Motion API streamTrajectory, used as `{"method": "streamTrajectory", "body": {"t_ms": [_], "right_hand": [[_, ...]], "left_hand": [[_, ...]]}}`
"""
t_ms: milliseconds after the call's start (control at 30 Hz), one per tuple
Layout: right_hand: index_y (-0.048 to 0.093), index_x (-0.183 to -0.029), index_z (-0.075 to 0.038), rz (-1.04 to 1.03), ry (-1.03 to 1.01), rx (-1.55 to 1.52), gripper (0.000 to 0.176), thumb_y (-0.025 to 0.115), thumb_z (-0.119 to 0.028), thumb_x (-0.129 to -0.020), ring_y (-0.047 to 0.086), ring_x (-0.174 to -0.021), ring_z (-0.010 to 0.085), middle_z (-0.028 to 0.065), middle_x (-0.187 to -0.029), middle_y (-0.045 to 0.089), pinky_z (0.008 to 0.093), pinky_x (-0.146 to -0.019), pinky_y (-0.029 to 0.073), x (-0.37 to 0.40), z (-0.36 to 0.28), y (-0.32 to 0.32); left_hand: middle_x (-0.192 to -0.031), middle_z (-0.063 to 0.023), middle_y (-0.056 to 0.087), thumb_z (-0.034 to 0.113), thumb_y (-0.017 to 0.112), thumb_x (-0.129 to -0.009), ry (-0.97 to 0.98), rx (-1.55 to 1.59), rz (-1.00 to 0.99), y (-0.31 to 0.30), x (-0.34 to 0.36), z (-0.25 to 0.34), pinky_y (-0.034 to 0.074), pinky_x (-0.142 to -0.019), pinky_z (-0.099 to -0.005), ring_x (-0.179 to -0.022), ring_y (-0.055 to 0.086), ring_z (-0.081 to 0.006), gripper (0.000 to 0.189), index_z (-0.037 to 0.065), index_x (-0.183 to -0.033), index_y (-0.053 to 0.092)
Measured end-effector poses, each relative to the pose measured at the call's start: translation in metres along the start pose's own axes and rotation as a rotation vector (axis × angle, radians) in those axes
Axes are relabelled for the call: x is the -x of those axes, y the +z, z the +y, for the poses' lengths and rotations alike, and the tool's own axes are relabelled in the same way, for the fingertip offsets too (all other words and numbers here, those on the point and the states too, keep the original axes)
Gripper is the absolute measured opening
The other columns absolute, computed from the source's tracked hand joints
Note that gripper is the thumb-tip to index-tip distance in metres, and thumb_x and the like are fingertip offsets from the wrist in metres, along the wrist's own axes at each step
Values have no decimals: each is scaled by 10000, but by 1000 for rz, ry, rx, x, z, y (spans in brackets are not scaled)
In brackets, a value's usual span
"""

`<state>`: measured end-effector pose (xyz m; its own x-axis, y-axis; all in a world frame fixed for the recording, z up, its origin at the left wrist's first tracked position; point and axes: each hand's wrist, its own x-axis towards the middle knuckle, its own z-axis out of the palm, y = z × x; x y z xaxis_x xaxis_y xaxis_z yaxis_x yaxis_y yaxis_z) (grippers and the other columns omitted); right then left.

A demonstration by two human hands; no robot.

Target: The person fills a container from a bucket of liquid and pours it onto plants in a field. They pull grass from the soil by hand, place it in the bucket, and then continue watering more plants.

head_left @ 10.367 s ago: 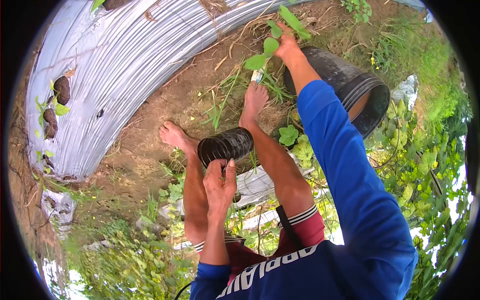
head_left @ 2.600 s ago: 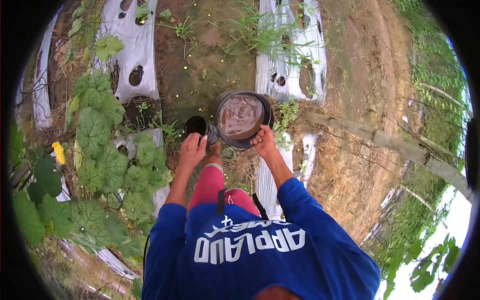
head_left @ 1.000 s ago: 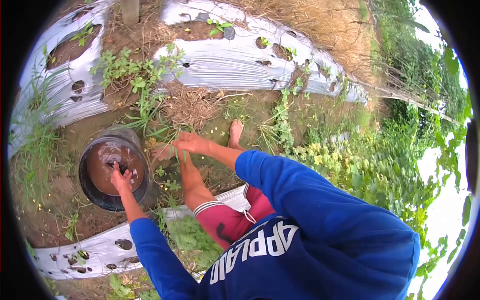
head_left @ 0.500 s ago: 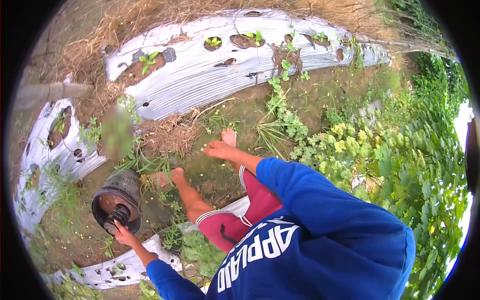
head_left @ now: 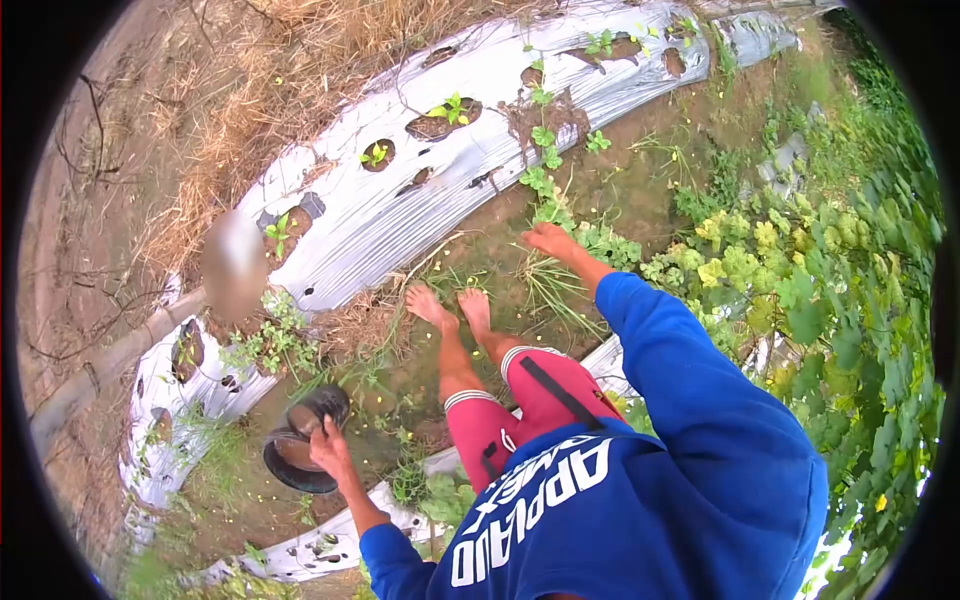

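Note:
My left hand (head_left: 333, 452) is closed around a dark, cup-like scoop (head_left: 303, 420), held at the mouth of a black bucket (head_left: 288, 478). Muddy brown water (head_left: 294, 452) shows inside the bucket, which stands on the ground to my left. The scoop's outline blends with the dark bucket, so its exact edge is hard to tell. My right hand (head_left: 550, 241) hangs out to the right above the grass, its fingers curled together. Whatever it may hold is hidden. Young green seedlings (head_left: 451, 110) grow from holes in the silver plastic mulch (head_left: 375, 225) ahead.
My bare feet (head_left: 432, 305) stand on the soil path between mulched rows. A wooden pole (head_left: 110, 370) slants in from the left. Dry straw (head_left: 250, 130) lies beyond the row. Leafy vines (head_left: 800, 280) crowd the right side. A blurred spot (head_left: 235, 265) covers part of the left.
My view has shifted and my feet now stand close together. The scoop has come up from deep in the bucket to near its rim. My right hand has swung outward to the right.

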<state>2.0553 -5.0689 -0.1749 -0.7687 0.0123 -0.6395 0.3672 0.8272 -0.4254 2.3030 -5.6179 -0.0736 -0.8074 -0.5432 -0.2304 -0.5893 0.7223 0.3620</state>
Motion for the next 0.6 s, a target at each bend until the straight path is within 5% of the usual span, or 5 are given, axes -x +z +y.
{"method": "streamTrajectory", "body": {"t_ms": [333, 400, 467, 500, 600], "right_hand": [[567, -943, -63, -95, 59, -751, 399, 641, -446, -862, 439, -626, 82, -24, -719, 487, 250, -549, 357, -38, 8, 17], [598, -846, -40, -104, 144, -630, 452, 654, -488, -822, 592, -813, 227, 135, -853, 629, 384, -736, 463, -63, 21, 24], [615, -870, -58, 285, -192, -270, 425, 648, -475, -793, 519, -1127, 344, 249, -1129, 581, 474, -957, 367, -115, 72, 68], [637, -892, -65, 37, -33, -330, 426, 634, -475, -775, 341, -1303, 414, 278, -1328, 455, 537, -1078, 199, -121, 63, 34], [644, -945, -67, -29, 30, -665, 414, 620, -451, -792, 426, -1232, 428, 235, -1316, 479, 513, -1046, 303, -170, 93, -9]], "left_hand": [[-729, -204, 606, 157, 682, -840, 648, 183, -343, 138, -91, 258, 457, -606, -501, -668, 593, -421, 182, -2, -786, 612], [-757, -196, 616, 153, 678, -830, 705, 236, -434, 153, -104, 314, 456, -624, -500, -684, 590, -422, 172, 1, -788, 610], [-761, -187, 612, 141, 680, -820, 774, 216, -458, 171, -115, 363, 448, -615, -493, -681, 582, -415, 158, 5, -784, 607], [-765, -177, 609, 128, 682, -809, 830, 210, -475, 180, -118, 379, 441, -606, -485, -679, 575, -407, 145, 10, -779, 604], [-758, -156, 593, 107, 690, -788, 862, 170, -515, 215, -128, 422, 425, -594, -470, -672, 557, -384, 130, 16, -773, 598]]}}
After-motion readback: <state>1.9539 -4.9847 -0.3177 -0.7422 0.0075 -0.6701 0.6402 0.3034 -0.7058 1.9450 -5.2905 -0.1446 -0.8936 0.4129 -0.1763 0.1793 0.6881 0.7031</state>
